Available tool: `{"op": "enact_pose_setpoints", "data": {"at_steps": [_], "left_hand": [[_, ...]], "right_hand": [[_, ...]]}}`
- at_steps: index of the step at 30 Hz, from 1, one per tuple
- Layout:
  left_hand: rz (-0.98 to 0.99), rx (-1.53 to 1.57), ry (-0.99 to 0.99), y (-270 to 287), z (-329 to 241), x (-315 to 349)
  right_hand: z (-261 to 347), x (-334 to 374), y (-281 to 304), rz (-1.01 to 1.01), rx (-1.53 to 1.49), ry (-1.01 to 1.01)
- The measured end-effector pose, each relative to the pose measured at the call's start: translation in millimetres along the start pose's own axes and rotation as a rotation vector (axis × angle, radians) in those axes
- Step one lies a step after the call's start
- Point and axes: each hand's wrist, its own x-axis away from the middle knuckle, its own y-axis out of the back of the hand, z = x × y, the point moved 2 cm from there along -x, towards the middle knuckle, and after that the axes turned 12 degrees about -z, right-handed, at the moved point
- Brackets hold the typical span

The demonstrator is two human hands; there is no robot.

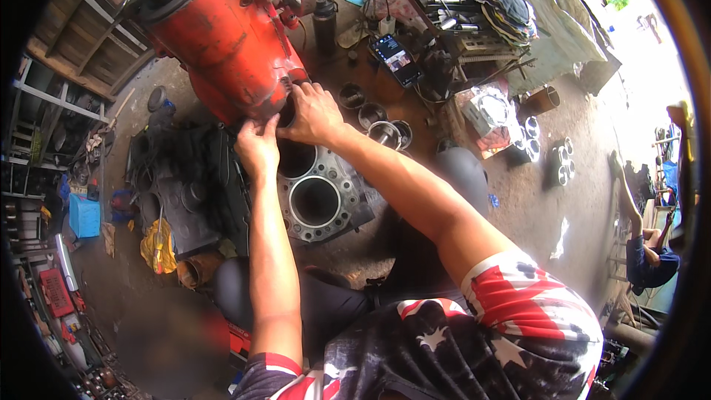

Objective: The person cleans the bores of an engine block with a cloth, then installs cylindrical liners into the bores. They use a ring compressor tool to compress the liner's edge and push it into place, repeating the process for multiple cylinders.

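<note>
Both my hands reach to the lower end of a large red machine [237, 52], over the far bores of a metal engine block [348, 185]. My left hand [259, 150] is closed, its fingertips and thumb pressed together beside the machine's lower edge. Just right of it, my right hand [317, 115] curls its fingers against the machine, thumb pointing toward the left hand. A dark round opening shows between the hands. Whatever the fingers grip there is hidden. The block's nearest bore shows an open, bright-rimmed cylinder, with bolt holes around it.
Several metal rings and sleeves [372, 114] stand right of the block, near a phone [397, 59]. Left lies a dark engine casting [185, 200] and a yellow cloth [158, 246]. Pistons [563, 161] sit on the floor at right. Another person [652, 259] is at the far right.
</note>
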Motion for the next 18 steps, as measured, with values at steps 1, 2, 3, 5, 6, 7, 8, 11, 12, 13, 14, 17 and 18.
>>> {"op": "enact_pose_setpoints", "data": {"at_steps": [1,2,3,5,6,7,8,11,12,13,14,17,18], "left_hand": [[-0.003,0.031,0.002,0.6,-1.3,-2.5],[0.001,0.000,0.008,3.4,-2.1,-4.1],[0.015,-0.037,0.042,7.6,-2.0,-5.3],[0.013,-0.106,0.038,17.1,-2.0,-5.5],[0.016,-0.118,0.061,20.8,-0.9,-4.8],[0.015,-0.102,0.070,25.7,0.4,-6.3],[0.014,-0.087,0.078,30.1,2.0,-8.2],[-0.029,-0.090,0.078,40.7,7.4,-15.8],[-0.035,-0.058,0.102,43.4,9.3,-18.1],[-0.066,-0.082,0.080,45.7,10.1,-20.5],[-0.082,-0.070,0.085,47.3,10.6,-22.9],[-0.105,0.067,0.165,48.6,8.9,-26.6],[-0.115,0.058,0.136,49.4,6.2,-25.2]], "right_hand": [[1.3,-0.3,-1.0,0.005,0.015,-0.003],[2.5,-0.7,-2.2,0.007,0.029,-0.006],[3.2,-1.3,-3.2,0.009,0.043,-0.010],[3.8,-2.1,-4.4,-0.006,0.032,-0.015],[3.9,-2.3,-5.4,0.003,0.033,-0.024],[3.9,-2.5,-5.3,-0.019,0.031,-0.017],[3.8,-2.6,-5.5,-0.025,0.036,-0.016],[4.2,-2.2,-6.6,-0.064,0.026,-0.011],[4.2,-2.0,-6.9,-0.082,0.019,-0.009],[4.0,-1.8,-7.6,-0.093,0.013,-0.010],[3.9,-1.7,-8.4,-0.104,0.008,-0.010],[2.6,-0.9,-11.0,-0.109,0.004,-0.031],[3.4,-0.2,-11.9,-0.110,0.004,-0.036]]}}
